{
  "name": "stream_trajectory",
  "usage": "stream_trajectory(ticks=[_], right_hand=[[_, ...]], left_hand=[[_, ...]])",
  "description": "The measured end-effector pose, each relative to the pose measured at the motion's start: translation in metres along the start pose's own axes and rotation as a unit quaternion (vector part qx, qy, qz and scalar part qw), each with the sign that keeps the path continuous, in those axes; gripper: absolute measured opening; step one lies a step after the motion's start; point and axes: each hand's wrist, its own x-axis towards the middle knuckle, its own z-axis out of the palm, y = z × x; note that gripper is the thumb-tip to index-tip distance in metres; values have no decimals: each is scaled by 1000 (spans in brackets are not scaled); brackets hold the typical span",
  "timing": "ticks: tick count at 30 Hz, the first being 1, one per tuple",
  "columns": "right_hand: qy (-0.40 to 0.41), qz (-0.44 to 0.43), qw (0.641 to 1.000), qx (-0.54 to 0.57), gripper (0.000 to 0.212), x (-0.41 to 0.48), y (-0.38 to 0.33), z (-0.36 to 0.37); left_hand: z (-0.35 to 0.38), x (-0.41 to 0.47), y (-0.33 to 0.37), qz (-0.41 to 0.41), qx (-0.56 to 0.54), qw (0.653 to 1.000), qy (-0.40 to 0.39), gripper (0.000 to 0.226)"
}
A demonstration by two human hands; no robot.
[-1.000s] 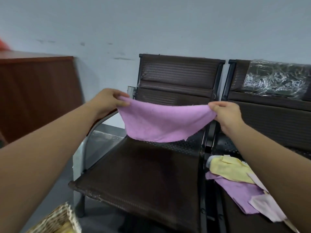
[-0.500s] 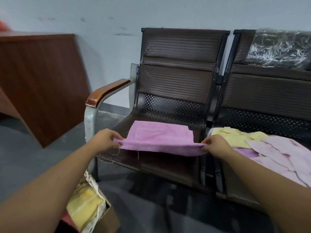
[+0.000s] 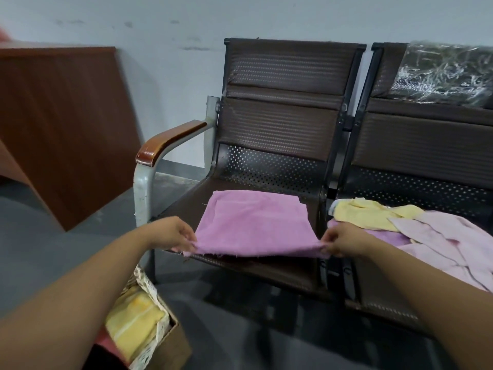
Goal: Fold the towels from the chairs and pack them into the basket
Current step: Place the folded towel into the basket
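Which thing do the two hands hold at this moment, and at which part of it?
Both hold the purple towel lying on the chair seat. The left hand pinches its near left corner, the right hand its near right corner.

Single head-worn view, wide-angle, looking forward and down. It stands in front of and above the brown chair (image 3: 280, 124), near it, facing its seat and backrest; the chair is mid-frame. Forearms enter from the bottom corners. Left hand (image 3: 170, 233) and right hand (image 3: 344, 240) pinch the purple towel (image 3: 253, 225) at the chair's front edge. Desk (image 3: 66, 124) left of the chair, basket (image 3: 153, 292) below-left by the frame bottom, second chair (image 3: 426, 145) right, cropped. Wall (image 3: 160, 22) behind the chair fills the top.
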Motion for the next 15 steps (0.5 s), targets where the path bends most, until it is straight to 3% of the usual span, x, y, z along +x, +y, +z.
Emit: stream_trajectory(ticks=[2, 4, 6, 8, 15], right_hand=[[-142, 51, 987, -56, 10, -5, 2, 7], [-171, 64, 978, -104, 11, -3, 2, 11], [-72, 46, 993, -79, 5, 10, -3, 10], [30, 38, 999, 1, 11, 27, -11, 7], [140, -20, 990, 9, 14, 98, -43, 15]], left_hand=[[7, -2, -6, -20, -25, 992, -120, 10], [12, 3, -13, -27, -1, 992, -126, 17], [13, 17, -18, -27, 38, 999, -15, 16], [10, 33, -15, -38, 27, 995, 86, 12], [-10, 115, 19, -15, 1, 986, 168, 12]])
